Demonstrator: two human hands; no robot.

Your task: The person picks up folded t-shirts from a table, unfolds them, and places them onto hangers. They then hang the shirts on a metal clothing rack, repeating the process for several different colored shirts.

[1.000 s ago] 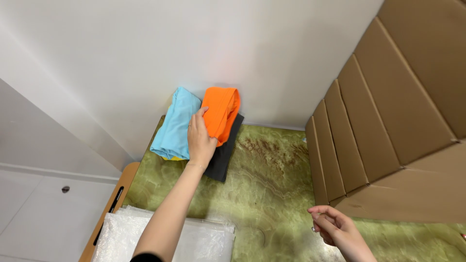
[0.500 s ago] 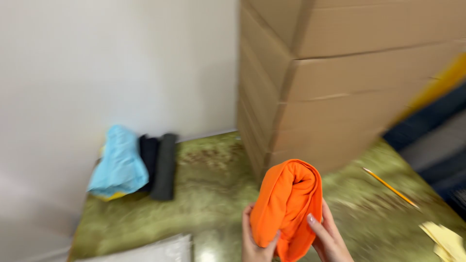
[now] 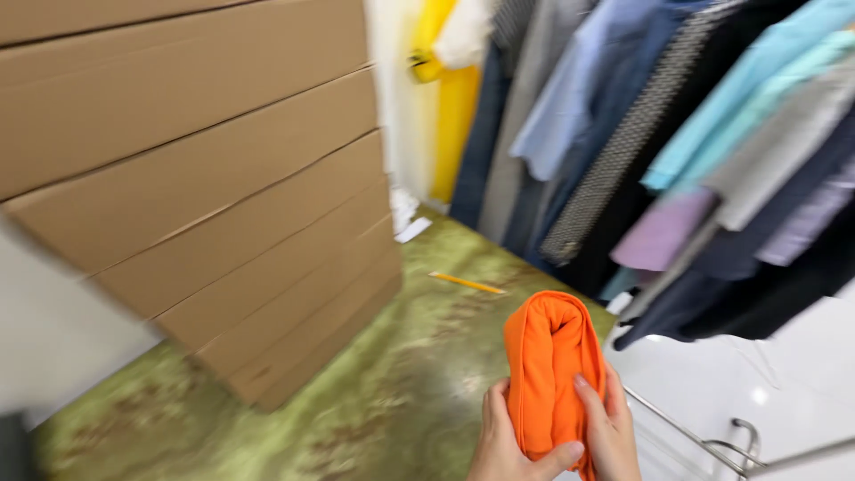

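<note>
- Right now I have both hands low in the view, wrapped around a folded orange fabric bundle (image 3: 550, 374) that stands upright between them, above the near edge of the green mottled tabletop (image 3: 392, 401).
- My left hand (image 3: 509, 441) cups the bundle's left side, with its thumb crossing under the bottom of the cloth.
- My right hand (image 3: 610, 428) presses against the right side, fingers lying flat up the fabric; together the two hands squeeze the bundle from both sides.
- The bundle's rounded folded end points up and away from me, and its lower end sits down in my palms.
- To the left, a tall stack of flat brown cardboard boxes (image 3: 205, 196) rests on the tabletop, leaning across the upper left of the view; it is well apart from my hands.
- Beyond the bundle, a yellow pencil (image 3: 467, 282) lies flat on the green surface, near the far edge.
- Past that, a small white scrap (image 3: 411, 231) lies close to the corner of the boxes; the picture is too blurred for me to say what it is.
- Along the right, a row of hanging garments (image 3: 677, 134) in blue, grey, black, teal and lilac fills the upper part, with a yellow cloth (image 3: 454, 107) hanging further back.
- Under the garments, just right of my right hand, a shiny metal rail (image 3: 704, 441) runs over a white floor (image 3: 784, 356).
</note>
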